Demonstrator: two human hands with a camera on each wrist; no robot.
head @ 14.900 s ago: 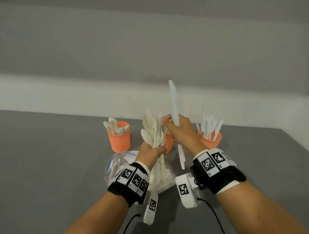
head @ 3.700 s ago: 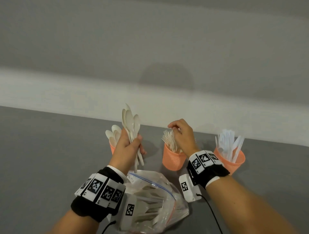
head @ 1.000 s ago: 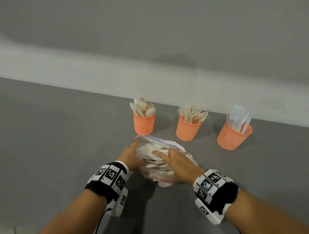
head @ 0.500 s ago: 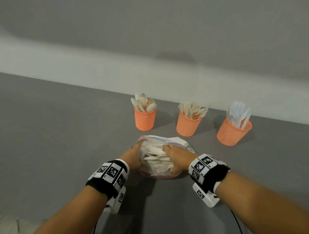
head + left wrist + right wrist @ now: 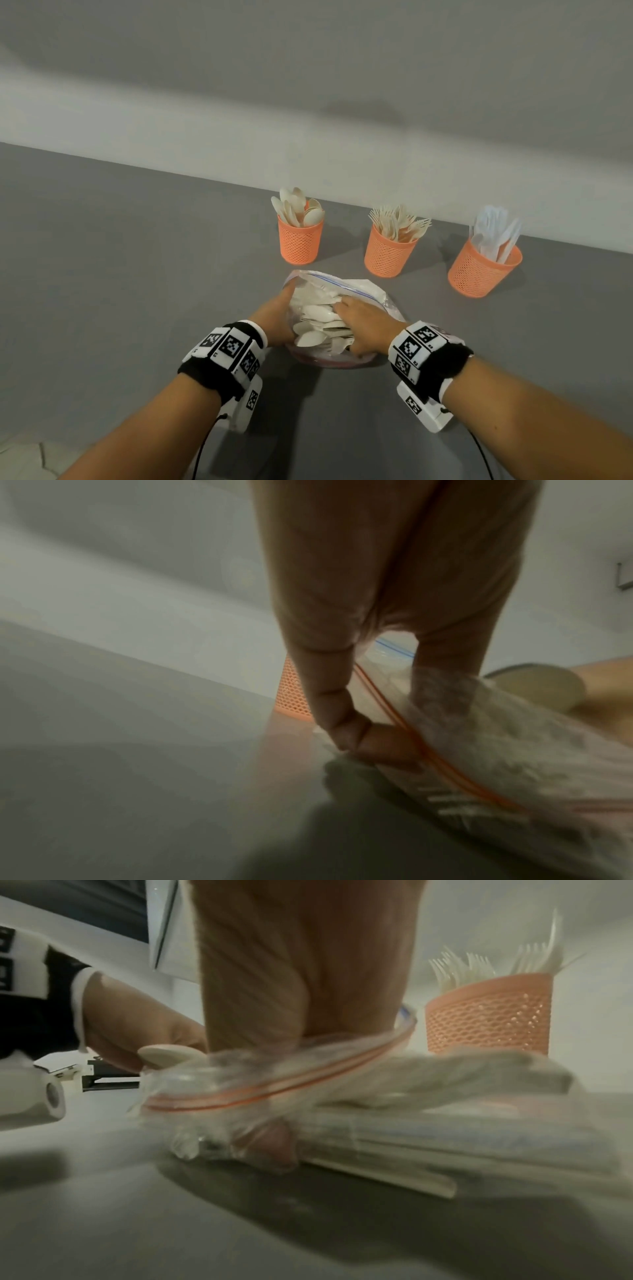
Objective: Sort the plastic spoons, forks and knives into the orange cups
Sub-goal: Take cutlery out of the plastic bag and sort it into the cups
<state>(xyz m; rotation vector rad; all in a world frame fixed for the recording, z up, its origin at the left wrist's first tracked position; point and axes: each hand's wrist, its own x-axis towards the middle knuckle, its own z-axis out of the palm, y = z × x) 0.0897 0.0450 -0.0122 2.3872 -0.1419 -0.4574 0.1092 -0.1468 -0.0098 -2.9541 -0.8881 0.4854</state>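
Three orange mesh cups stand in a row at the back: the spoon cup [image 5: 300, 244], the fork cup [image 5: 389, 256] and the knife cup [image 5: 483, 271]. In front of them lies a clear zip bag [image 5: 371, 297] with several white spoons [image 5: 317, 312] and other cutlery inside. My left hand [image 5: 278, 318] holds the bag's left edge, its fingertips [image 5: 346, 737] pinching the plastic by the red zip line. My right hand [image 5: 363, 325] reaches through the bag's mouth [image 5: 274, 1093]. It grips a bundle of cutlery [image 5: 428, 1139], with the thumb [image 5: 274, 1146] underneath.
The grey table [image 5: 137, 291] runs back to a pale wall close behind the cups. The fork cup [image 5: 489, 1020] stands just beyond the bag in the right wrist view. Cables trail from both wrist cameras towards the near edge.
My right hand has gone from lying on the cutlery in the bag's mouth to curling round a bundle. My left hand has kept hold of the bag's edge.
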